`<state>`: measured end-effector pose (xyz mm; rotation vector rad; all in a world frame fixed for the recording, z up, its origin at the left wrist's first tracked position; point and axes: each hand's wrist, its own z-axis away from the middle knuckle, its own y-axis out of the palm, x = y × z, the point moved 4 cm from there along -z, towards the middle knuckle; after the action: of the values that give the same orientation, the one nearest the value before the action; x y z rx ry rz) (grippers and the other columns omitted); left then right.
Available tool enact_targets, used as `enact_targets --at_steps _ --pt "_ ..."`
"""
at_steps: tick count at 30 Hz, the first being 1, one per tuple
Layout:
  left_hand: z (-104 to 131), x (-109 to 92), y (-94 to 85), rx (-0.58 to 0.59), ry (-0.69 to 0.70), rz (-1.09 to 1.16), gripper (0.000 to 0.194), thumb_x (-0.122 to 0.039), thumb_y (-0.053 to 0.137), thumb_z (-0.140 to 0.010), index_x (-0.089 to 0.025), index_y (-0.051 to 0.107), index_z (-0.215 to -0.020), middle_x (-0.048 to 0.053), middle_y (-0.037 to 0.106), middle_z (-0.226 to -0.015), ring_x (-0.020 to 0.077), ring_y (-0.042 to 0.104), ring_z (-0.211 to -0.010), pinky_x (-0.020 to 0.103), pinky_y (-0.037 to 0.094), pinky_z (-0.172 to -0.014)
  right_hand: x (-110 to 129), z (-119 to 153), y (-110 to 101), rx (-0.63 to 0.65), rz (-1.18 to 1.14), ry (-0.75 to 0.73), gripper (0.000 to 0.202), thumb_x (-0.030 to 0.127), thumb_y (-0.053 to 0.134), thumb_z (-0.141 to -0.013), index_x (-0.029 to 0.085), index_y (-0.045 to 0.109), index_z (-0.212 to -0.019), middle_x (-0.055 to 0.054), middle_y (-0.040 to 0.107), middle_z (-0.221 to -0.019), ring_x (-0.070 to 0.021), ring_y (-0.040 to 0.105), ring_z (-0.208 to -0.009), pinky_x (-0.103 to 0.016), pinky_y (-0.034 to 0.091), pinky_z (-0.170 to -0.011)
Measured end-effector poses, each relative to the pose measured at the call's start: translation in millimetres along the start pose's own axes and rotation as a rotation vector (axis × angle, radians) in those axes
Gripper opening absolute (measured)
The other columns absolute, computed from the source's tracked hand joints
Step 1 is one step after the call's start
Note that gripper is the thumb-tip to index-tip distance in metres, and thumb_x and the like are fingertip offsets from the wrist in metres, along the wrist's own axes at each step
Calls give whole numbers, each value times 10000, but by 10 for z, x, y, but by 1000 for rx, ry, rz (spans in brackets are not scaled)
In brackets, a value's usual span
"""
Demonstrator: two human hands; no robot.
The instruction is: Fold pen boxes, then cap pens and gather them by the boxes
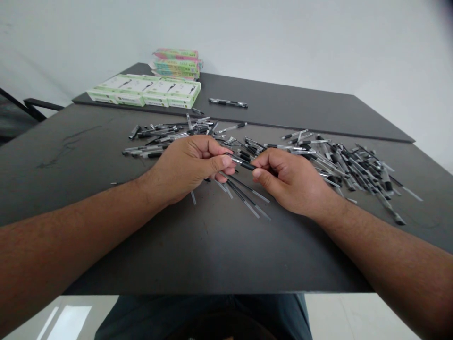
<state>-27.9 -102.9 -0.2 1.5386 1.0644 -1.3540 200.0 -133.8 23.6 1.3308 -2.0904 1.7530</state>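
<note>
Above the near part of the table, a pen (241,162) with a dark grip and a clear barrel spans the gap between my two hands. My left hand (193,165) pinches one end between thumb and fingers. At the other end, the thumb and fingers of my right hand (292,179) close on the dark part. Several thin ink refills (247,196) lie fanned out on the table just below my hands. Behind my left hand spreads a pile of pen parts (170,132), partly hidden by it. To the right lies another heap of pens (350,165).
Flat white-and-green boxes (145,87) stand in a row at the back left. Behind them is a stack of colourful packages (177,63). A few pens (228,102) lie on a raised dark board (283,104). A chair (42,104) stands at the far left.
</note>
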Motion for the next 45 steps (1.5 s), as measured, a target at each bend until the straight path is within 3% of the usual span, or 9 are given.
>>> enact_targets --at_steps 7,17,24,30,33,38,45 --pt "-10 -8 -24 17 7 -26 371 -381 1068 -811 -175 767 -882 66 850 -840 183 805 -719 245 641 -605 6 -7 2 -1 -18 12 134 333 661 -1029 237 746 -989 -2 747 -828 -179 633 -706 -315 436 -682" --pt "-11 -68 -66 -8 11 -170 317 -367 957 -901 -169 811 -1101 55 868 -854 194 820 -711 261 667 -604 -43 -17 18 -8 -37 91 141 353 655 -1019 251 751 -1003 -7 781 -844 -195 658 -727 -321 456 -695" --pt "31 -184 -124 -93 90 -339 155 -321 768 -1036 -169 796 -1044 43 843 -796 144 761 -583 222 632 -549 -171 -76 -91 -87 34 188 187 352 644 -997 235 777 -1059 -26 797 -851 -214 678 -722 -348 492 -724" --pt "51 -105 -99 -37 130 -351 170 -341 734 -1041 -188 792 -995 42 842 -808 141 740 -588 228 619 -542 -311 -203 -271 -95 167 203 186 295 661 -967 234 810 -1059 -47 832 -912 -240 738 -799 -382 551 -788" --pt "80 -86 -63 -7 186 -364 164 -320 709 -1057 -197 789 -984 35 842 -829 142 754 -642 236 618 -589 -370 -392 -365 -103 269 200 235 273 676 -984 223 855 -1127 -64 849 -964 -253 761 -843 -402 597 -835" --pt "114 -76 -36 9 265 -405 196 -324 682 -1077 -203 788 -965 31 825 -819 158 751 -716 261 588 -634 -544 -1073 -407 -41 527 167 373 205 665 -1044 169 900 -1331 -154 884 -1239 -325 797 -1215 -448 614 -1109" --pt "127 -109 -26 7 355 -466 180 -267 664 -1062 -203 787 -947 22 810 -811 170 743 -748 294 549 -687 -912 -2056 -29 110 626 262 367 129 654 -1103 138 886 -1388 -174 881 -1375 -326 808 -1313 -397 596 -1167"
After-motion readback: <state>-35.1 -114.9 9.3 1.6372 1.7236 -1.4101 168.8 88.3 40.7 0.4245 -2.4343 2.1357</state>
